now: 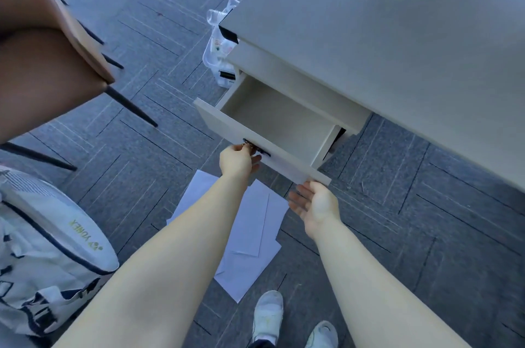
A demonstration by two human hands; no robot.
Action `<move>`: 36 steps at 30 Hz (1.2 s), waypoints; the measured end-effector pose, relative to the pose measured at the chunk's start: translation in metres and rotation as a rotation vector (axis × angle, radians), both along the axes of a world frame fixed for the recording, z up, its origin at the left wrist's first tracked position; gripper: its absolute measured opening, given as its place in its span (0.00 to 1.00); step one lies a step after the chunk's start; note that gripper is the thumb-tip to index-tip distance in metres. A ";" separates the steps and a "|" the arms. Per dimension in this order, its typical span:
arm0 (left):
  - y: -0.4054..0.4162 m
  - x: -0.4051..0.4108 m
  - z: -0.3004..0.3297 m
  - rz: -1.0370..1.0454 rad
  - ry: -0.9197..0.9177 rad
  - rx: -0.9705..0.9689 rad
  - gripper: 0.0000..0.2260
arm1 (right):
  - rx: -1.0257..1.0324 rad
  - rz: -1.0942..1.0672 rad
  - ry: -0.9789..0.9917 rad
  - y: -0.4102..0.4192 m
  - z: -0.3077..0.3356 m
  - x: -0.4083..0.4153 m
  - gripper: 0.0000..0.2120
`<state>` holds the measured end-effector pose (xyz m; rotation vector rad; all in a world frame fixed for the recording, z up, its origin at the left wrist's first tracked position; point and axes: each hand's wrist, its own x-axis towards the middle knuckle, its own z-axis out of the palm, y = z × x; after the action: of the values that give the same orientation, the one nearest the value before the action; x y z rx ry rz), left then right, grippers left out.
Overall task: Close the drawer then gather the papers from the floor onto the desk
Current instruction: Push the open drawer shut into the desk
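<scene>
A pale desk (397, 21) fills the upper right. Its drawer (281, 117) stands pulled out and looks empty inside. My left hand (237, 160) is closed around the dark handle (257, 148) on the drawer front. My right hand (315, 205) is open, palm up, its fingertips touching the lower right corner of the drawer front. Several white papers (255, 222) lie overlapping on the grey carpet below the drawer, partly hidden by my left forearm.
A brown chair (56, 43) with dark legs stands at the upper left. A white sports bag (48, 248) sits at the lower left. A clear plastic bag (218, 43) lies by the desk's far corner. My white shoes (268, 316) stand just below the papers.
</scene>
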<state>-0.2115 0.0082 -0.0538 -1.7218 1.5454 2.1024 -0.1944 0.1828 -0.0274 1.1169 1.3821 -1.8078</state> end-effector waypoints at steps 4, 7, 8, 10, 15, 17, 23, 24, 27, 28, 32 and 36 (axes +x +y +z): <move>0.006 -0.044 -0.003 -0.040 0.056 -0.019 0.07 | -0.001 -0.016 0.050 0.006 -0.003 -0.043 0.08; 0.008 -0.071 -0.003 -0.067 0.057 -0.025 0.06 | 0.012 -0.005 0.090 0.012 -0.007 -0.067 0.12; 0.009 -0.078 -0.003 -0.074 0.062 -0.026 0.06 | 0.015 0.001 0.097 0.014 -0.008 -0.073 0.13; 0.010 -0.090 -0.004 -0.083 0.082 -0.028 0.07 | 0.013 0.011 0.107 0.016 -0.009 -0.084 0.15; 0.016 -0.114 -0.004 -0.077 0.112 -0.034 0.09 | -0.009 0.023 0.147 0.018 -0.007 -0.107 0.19; 0.018 -0.121 -0.003 -0.073 0.107 -0.043 0.09 | 0.000 0.041 0.157 0.020 -0.007 -0.114 0.19; 0.019 -0.114 -0.004 -0.289 0.057 -0.306 0.12 | 0.013 0.068 0.173 0.021 -0.011 -0.114 0.18; 0.019 -0.111 -0.003 -0.403 0.027 -0.439 0.14 | 0.013 0.071 0.174 0.021 -0.011 -0.114 0.18; 0.018 -0.103 -0.005 -0.711 -0.088 -0.819 0.14 | 0.011 0.085 0.176 0.022 -0.013 -0.114 0.19; 0.017 -0.103 -0.004 -0.767 -0.115 -0.906 0.13 | 0.011 0.088 0.178 0.022 -0.013 -0.114 0.19; 0.011 -0.106 -0.003 -0.905 -0.141 -1.103 0.10 | 0.023 0.102 0.187 0.022 -0.014 -0.114 0.18; 0.008 -0.104 -0.004 -1.008 -0.151 -1.175 0.07 | 0.034 0.104 0.186 0.021 -0.014 -0.114 0.19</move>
<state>-0.3158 0.0162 -0.0578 -0.6615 2.9135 0.5348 -0.3082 0.2036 -0.0414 0.8936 1.5532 -1.8572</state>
